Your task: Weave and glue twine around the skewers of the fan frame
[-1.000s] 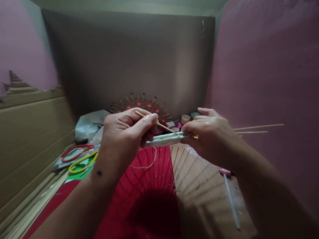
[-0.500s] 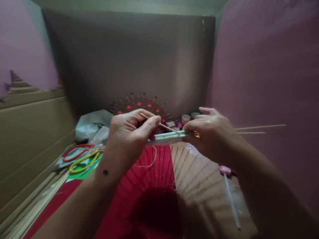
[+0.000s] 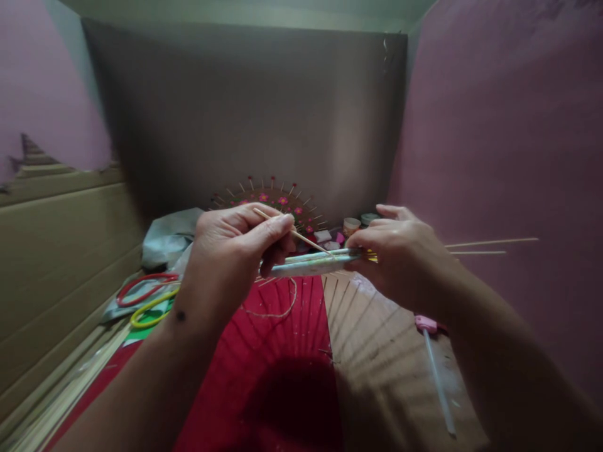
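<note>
Pinched between the thumb and fingers of my left hand (image 3: 235, 242) is a thin wooden stick (image 3: 308, 241), slanting down to the right. Its lower end touches a long, pale blue-white piece (image 3: 311, 264) with a groove or gap along it; its exact kind I cannot make out. My right hand (image 3: 400, 248) closes round the right end of that pale piece, near a bit of yellow. Two thin sticks (image 3: 492, 242) project to the right from behind my right hand. Below the hands lies a loop of string (image 3: 293, 300) on red cloth or paper.
A flower-patterned round piece (image 3: 282, 199) edged with pins or sticks stands at the back. Red-handled scissors or a similar tool (image 3: 123, 292) and a yellow loop handle (image 3: 141, 319) lie left. A pink-ended glue gun with a clear stick (image 3: 426, 324) lies right. Cardboard (image 3: 56, 251) walls the left side.
My left hand has moved a little left along the pale piece, taking the thin stick with it. More of the pale piece shows. My right hand has hardly moved.
</note>
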Motion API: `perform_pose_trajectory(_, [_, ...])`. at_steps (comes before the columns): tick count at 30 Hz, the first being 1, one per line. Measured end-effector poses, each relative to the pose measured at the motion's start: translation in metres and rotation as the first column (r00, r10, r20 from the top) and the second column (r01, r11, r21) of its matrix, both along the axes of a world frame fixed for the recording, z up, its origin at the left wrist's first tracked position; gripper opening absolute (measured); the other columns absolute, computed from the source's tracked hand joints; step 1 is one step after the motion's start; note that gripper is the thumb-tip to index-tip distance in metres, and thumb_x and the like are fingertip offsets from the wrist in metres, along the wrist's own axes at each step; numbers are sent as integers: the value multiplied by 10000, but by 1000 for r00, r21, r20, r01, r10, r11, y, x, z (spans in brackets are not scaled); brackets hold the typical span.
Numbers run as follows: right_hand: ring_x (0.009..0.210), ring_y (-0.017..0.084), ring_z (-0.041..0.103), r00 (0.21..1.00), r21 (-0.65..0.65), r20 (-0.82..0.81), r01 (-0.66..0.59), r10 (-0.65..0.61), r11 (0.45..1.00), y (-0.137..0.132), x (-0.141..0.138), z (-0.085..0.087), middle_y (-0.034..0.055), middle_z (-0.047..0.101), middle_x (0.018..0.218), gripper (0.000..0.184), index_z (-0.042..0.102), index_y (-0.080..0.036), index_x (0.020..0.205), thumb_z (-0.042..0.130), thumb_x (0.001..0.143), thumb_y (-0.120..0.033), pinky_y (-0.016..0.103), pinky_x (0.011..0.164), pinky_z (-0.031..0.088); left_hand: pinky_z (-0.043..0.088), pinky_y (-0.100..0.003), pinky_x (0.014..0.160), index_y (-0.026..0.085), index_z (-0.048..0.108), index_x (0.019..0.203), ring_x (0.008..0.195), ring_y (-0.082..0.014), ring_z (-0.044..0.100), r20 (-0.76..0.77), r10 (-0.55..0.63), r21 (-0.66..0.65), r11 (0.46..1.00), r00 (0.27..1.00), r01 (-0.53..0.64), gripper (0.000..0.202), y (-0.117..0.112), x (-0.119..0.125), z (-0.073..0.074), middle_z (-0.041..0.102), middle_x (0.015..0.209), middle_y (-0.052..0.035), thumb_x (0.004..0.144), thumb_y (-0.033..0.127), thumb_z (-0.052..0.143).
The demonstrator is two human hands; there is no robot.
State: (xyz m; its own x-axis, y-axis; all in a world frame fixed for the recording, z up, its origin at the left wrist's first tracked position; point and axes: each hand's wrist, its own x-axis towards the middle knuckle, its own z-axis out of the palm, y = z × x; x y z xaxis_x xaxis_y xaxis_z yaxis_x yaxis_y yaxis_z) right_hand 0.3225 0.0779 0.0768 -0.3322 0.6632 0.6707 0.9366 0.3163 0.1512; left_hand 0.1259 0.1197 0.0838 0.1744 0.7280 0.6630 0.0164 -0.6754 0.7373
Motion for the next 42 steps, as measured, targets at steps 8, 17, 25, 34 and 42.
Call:
perform_pose_trajectory(8, [646,160,609,1000,15,14,6,-6,1000,-1,-2,1,5,669,653,80,671,-198,664,648,739,-211,433,996,356,333,-221,364,161,616,559,427,-84,477,-43,86,43,996,995,-84,210,-1,2,1,585,541,-5,758,228,626])
perform_pose_trajectory(17, [629,164,609,1000,31,19,-24,24,999,0,-1,-1,2,653,616,50,676,-190,673,677,722,-198,449,978,377,354,-213,356,159,610,532,415,-85,482,-106,108,13,994,989,-107,224,-1,4,5,583,517,-3,749,213,617])
perform_pose_trajectory(25, [624,152,601,1000,35,7,-21,21,999,2,4,-6,2,658,632,68,673,-195,662,652,725,-182,444,989,368,291,-226,317,173,652,582,372,-90,475,27,84,-44,996,996,-83,150,-4,-4,8,591,524,-10,722,223,667])
perform_pose_trajectory(34, [620,148,593,1000,33,11,-19,18,999,1,3,-3,-2,648,624,91,672,-200,663,624,736,-173,442,993,363,306,-212,341,174,639,565,400,-78,469,-44,88,-29,996,995,-89,191,-1,-4,6,593,530,-13,745,240,631])
perform_pose_trajectory(42, [635,160,608,1000,6,4,-1,1,1000,1,3,-3,-1,660,633,76,680,-197,685,635,745,-200,445,993,365,297,-219,342,176,636,565,401,-84,467,-52,73,-36,997,996,-75,201,-1,-5,5,588,523,-12,755,239,628])
